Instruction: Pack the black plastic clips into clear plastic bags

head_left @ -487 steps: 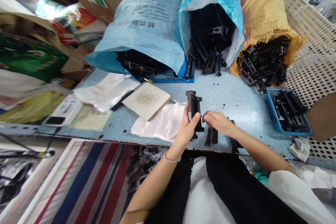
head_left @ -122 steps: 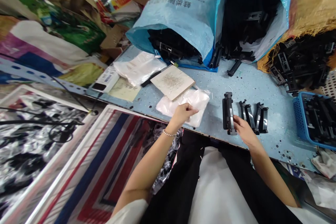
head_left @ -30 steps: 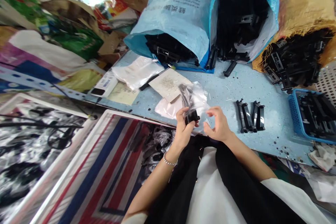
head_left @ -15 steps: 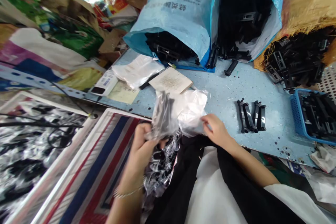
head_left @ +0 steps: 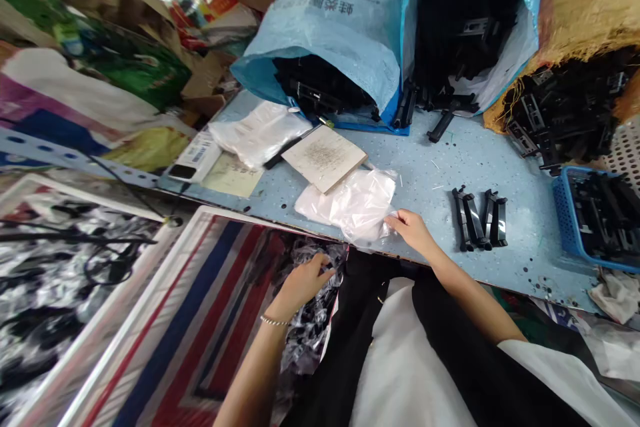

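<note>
My right hand (head_left: 414, 232) pinches the right corner of a stack of clear plastic bags (head_left: 357, 203) at the table's front edge. Lower down, my left hand (head_left: 306, 283) hangs with fingers apart and nothing in them. Beneath it, bagged black parts (head_left: 313, 317) fill part of a striped woven sack (head_left: 200, 307). A pale square tile (head_left: 325, 153) with dark specks overlaps the back of the bag stack. To the right of my right hand, several slim black plastic parts (head_left: 480, 220) lie side by side on the table.
Two blue sacks (head_left: 340, 20) and a yellow woven sack (head_left: 580, 7) spill black parts at the back. A blue basket (head_left: 565, 213) of similar parts stands at right. More plastic bags (head_left: 260, 130) and a white box (head_left: 195, 157) lie at left.
My left hand has let go of the filled plastic bag and moved down and right over the striped sack. My right hand stays at the corner of the bag stack.
</note>
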`<state>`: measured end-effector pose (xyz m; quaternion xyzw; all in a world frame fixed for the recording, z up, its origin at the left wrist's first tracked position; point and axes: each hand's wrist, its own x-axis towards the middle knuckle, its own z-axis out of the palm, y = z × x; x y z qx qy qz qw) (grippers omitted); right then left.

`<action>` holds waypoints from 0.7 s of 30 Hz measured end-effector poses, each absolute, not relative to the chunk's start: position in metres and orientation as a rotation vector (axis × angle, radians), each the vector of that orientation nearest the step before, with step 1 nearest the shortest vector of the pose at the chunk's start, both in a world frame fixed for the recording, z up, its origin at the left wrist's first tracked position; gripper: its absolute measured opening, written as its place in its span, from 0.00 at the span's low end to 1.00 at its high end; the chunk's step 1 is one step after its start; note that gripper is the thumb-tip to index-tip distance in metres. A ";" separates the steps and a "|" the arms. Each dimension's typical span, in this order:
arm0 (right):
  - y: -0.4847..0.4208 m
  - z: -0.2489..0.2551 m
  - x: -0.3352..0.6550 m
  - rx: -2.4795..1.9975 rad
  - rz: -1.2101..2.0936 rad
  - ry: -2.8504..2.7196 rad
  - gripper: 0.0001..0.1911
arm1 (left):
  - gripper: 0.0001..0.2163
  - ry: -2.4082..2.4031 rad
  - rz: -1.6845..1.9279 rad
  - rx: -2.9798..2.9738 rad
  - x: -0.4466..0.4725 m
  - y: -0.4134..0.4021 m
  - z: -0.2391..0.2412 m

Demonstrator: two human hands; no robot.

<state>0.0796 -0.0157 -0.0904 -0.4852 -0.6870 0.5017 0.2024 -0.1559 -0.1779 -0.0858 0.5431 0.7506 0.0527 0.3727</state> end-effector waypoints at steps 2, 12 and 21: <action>-0.011 -0.088 0.075 -1.373 1.438 -1.881 0.23 | 0.08 1.901 0.434 1.559 -0.129 -0.163 -0.067; 0.006 -0.064 0.076 -1.460 1.321 -1.954 0.33 | 0.06 1.761 1.051 1.592 -0.086 -0.079 -0.072; -0.013 -0.036 0.224 -2.220 0.086 -2.390 0.12 | 0.14 1.487 1.140 2.035 -0.093 -0.075 -0.068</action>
